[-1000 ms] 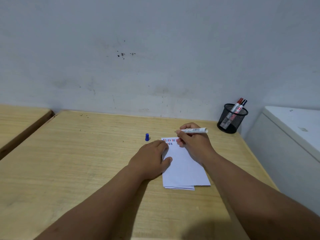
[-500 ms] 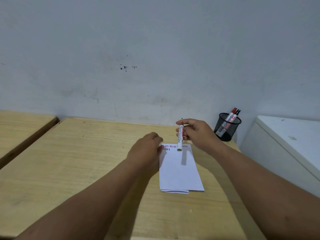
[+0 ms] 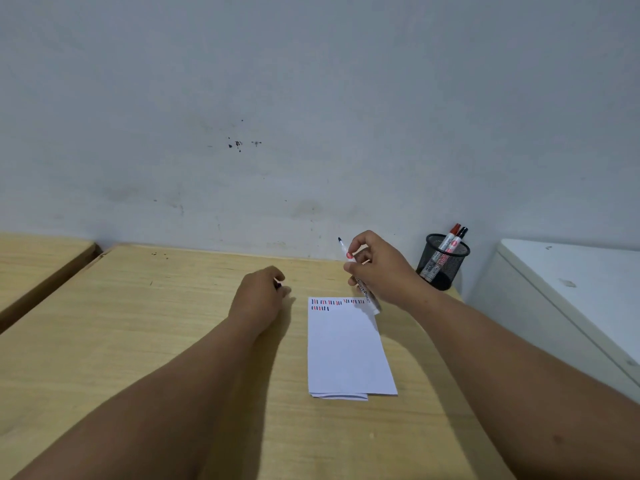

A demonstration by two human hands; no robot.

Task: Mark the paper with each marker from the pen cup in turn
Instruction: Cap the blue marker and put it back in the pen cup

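Observation:
A white folded paper [image 3: 346, 348] lies on the wooden table [image 3: 138, 323], with rows of short red, blue and black strokes along its top edge. My right hand [image 3: 381, 268] grips an uncapped white marker [image 3: 367, 296] above the paper's top right corner, its dark tip pointing up and away. My left hand [image 3: 259, 296] rests on the table left of the paper, fingers curled; a small dark piece, apparently the blue cap, shows between the fingertips. A black mesh pen cup [image 3: 441, 268] at the back right holds a red-capped and a black-capped marker [image 3: 452, 239].
A white cabinet [image 3: 571, 289] stands close against the table's right side. A second wooden table [image 3: 34, 258] sits to the left across a narrow gap. The grey wall runs directly behind the table.
My right hand lifted the marker off the paper and turned it tip-up. My left hand left the paper and moved left onto the blue cap, which is now covered.

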